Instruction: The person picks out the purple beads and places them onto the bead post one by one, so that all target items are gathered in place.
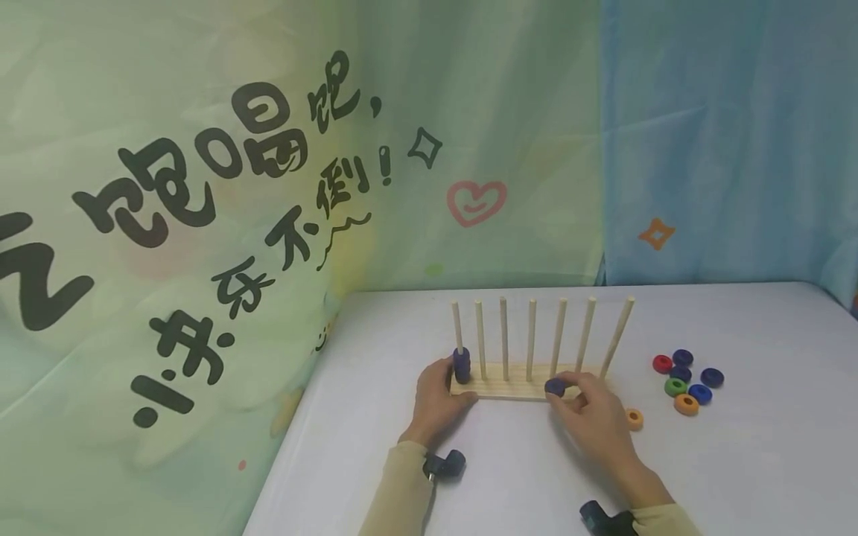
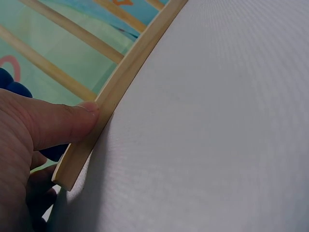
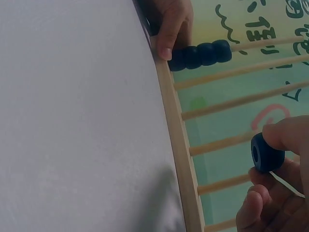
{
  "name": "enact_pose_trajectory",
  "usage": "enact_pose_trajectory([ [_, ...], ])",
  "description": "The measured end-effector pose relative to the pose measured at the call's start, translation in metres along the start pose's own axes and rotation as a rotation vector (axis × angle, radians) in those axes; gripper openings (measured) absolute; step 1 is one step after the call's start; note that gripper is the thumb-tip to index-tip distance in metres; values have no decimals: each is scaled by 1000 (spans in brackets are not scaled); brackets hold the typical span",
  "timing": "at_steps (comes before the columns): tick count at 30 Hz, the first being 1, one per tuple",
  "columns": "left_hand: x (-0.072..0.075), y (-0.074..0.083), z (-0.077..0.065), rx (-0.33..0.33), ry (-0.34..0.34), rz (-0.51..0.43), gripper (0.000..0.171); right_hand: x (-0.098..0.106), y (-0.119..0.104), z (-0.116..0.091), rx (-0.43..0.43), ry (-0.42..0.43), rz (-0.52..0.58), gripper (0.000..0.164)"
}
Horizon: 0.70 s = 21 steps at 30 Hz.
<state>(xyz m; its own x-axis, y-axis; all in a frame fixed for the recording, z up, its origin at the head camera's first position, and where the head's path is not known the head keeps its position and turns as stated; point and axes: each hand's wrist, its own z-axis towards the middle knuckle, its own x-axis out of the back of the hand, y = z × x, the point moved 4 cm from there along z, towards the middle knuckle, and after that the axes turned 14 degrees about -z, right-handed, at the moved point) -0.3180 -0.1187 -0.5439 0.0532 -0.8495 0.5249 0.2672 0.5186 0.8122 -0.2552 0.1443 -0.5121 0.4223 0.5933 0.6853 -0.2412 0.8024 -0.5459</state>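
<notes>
A wooden peg board with several upright pegs stands on the table. Its leftmost peg carries a stack of dark blue beads, seen side-on in the right wrist view. My left hand grips the left end of the base, thumb on the front edge and fingers partly hidden behind. Between thumb and fingers of my right hand is a dark blue bead, its hole visible in the right wrist view. That bead is held in front of the right-hand pegs, off any peg.
Right of the board lie loose beads: a red one, a green one, an orange one and several blue ones. Another orange bead lies beside my right hand. A printed curtain hangs behind the table.
</notes>
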Motion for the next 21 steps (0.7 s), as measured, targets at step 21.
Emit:
enact_pose_trajectory([
  [21,-1,-1,1,9,-5,-1,70,-8,-34,-2,54,-58,97,34],
])
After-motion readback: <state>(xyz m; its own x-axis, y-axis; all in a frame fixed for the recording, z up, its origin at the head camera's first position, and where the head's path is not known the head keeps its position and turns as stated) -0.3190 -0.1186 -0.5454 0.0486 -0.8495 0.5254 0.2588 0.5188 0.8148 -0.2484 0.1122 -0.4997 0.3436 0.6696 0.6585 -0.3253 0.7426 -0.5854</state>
